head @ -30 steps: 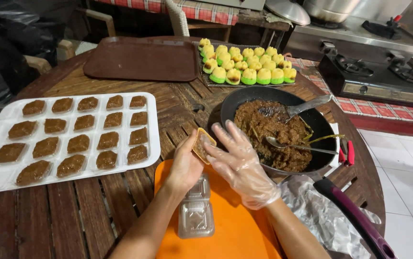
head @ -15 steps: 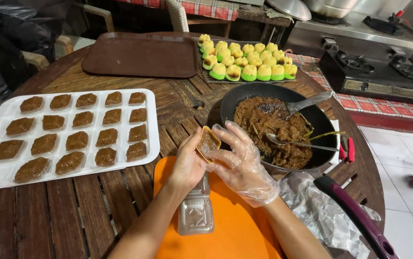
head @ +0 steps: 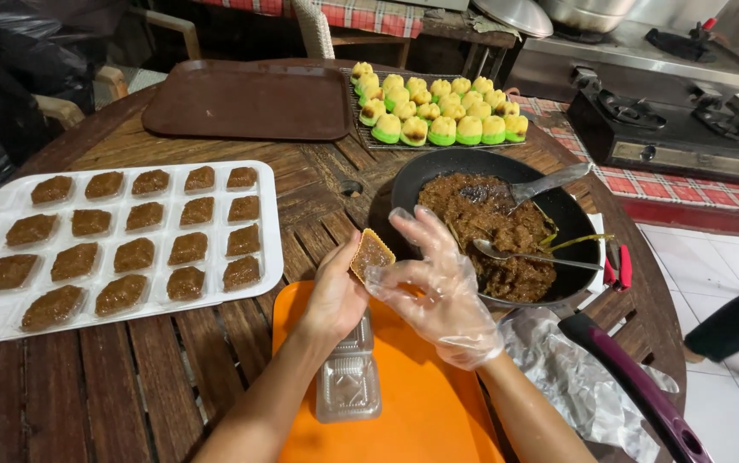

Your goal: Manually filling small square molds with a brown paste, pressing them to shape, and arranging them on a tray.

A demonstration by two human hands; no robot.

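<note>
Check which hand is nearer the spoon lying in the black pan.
Right. The gloved right hand hangs just left of the spoon, close to the black pan. The bare left hand sits farther left over the orange board, holding a small filled mould.

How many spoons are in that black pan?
2. The larger spoon rests at the pan's back edge; the smaller spoon lies across the brown filling nearer the front. Others could be buried.

The filled moulding tray (head: 121, 240) lies by the tabletop's (head: 318, 193) left edge, the pan (head: 494, 219) by its right edge, the cakes (head: 438, 111) behind the pan, the flat tray (head: 249, 99) at the far edge
</note>
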